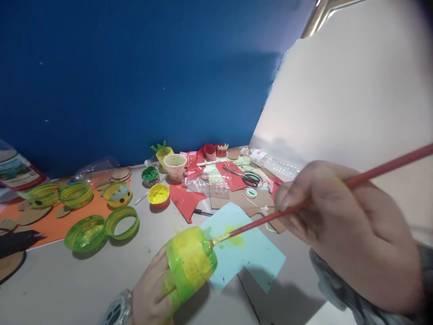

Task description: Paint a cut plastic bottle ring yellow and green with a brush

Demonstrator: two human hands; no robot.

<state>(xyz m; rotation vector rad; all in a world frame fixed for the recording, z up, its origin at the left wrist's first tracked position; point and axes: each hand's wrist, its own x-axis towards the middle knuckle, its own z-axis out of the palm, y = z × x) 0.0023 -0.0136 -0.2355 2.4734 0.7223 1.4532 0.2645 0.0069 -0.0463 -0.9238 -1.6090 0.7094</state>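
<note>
My right hand [341,225] grips a red-handled paintbrush [267,220] between thumb and fingers. Its bristles touch the closed end of a cut plastic bottle bottom [191,262], which is coated in yellow and green paint. That bottle piece sits over the fingers of my left hand [155,289], tilted, with its closed end toward the brush. Paint marks my left fingers, and their tips are hidden by the piece. Beneath and beyond it lies a light blue paper sheet [264,257] with yellow-green smears. A cup of yellow paint [158,195] and a cup of green paint [150,175] stand farther back.
Painted bottle pieces [86,234] rest at left, near an orange sheet [61,225]. A patterned paper cup [175,166], scissors [251,178], red paper scraps [186,198] and a clear bottle [274,166] lie at the back, before a blue wall [152,76].
</note>
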